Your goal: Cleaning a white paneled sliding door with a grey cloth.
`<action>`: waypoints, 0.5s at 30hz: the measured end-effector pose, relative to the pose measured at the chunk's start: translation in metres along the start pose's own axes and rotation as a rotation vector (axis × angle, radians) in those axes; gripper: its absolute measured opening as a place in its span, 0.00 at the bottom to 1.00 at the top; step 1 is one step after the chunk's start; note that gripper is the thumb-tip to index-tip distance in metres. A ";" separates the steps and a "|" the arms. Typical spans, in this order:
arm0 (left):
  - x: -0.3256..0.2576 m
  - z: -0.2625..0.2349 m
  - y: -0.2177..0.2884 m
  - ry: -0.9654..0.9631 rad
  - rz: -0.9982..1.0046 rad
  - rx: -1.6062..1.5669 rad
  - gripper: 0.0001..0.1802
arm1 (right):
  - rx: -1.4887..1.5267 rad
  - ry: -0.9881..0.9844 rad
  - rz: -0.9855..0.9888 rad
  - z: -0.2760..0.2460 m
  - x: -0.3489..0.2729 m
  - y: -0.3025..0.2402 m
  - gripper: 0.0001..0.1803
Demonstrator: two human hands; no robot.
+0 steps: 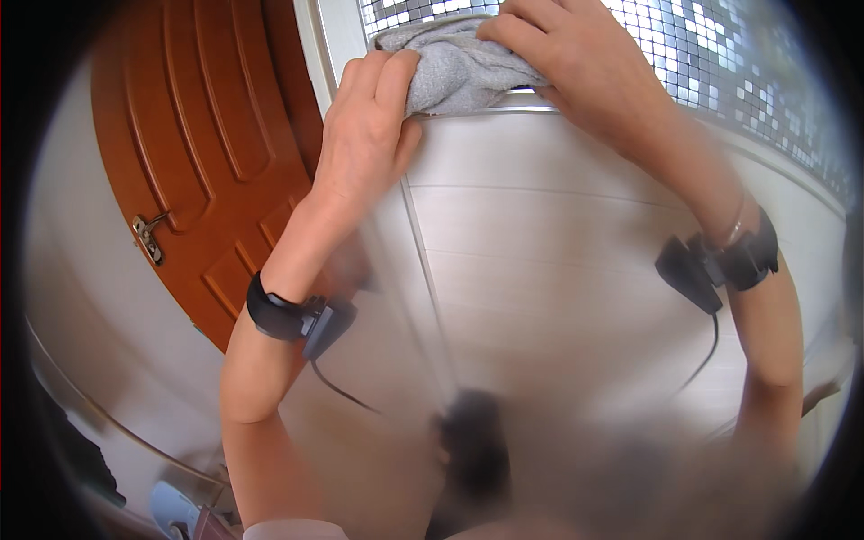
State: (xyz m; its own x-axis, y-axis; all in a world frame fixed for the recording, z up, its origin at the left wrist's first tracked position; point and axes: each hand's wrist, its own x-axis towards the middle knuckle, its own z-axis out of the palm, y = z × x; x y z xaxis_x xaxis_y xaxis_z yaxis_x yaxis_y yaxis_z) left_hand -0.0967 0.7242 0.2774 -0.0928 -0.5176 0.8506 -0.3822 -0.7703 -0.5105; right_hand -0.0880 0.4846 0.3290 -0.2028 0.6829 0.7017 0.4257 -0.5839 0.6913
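A crumpled grey cloth is bunched at the lower edge of a window with a pattern of small squares. My left hand grips the cloth's left end, its fingers bent over the fabric and the thumb below. My right hand has hold of the right end, with some fingertips on top and the rest hidden behind the folds. A shiny metal strip runs just under the cloth. Both arms are raised, each with a black strap and a small dark device near the wrist.
Pale wall panels lie below the window. Left of the white frame is a brown door with a metal handle. A light-blue object is at the lower left. A blurred dark shape shows low in the middle.
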 end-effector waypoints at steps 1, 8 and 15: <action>0.002 -0.002 -0.002 -0.009 -0.004 0.004 0.30 | 0.011 -0.070 -0.016 -0.002 0.000 -0.003 0.10; 0.077 -0.006 -0.051 0.159 0.004 0.091 0.30 | -0.204 0.310 -0.021 0.001 0.059 0.049 0.09; 0.052 -0.003 -0.046 0.105 -0.059 0.114 0.29 | -0.066 0.262 0.046 0.021 0.040 0.021 0.05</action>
State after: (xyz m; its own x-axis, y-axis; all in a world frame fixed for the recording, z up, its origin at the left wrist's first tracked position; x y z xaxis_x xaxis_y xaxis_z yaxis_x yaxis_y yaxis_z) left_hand -0.0862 0.7340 0.3453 -0.1707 -0.4332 0.8850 -0.2836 -0.8385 -0.4652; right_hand -0.0687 0.5092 0.3681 -0.4093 0.5235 0.7473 0.3830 -0.6448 0.6614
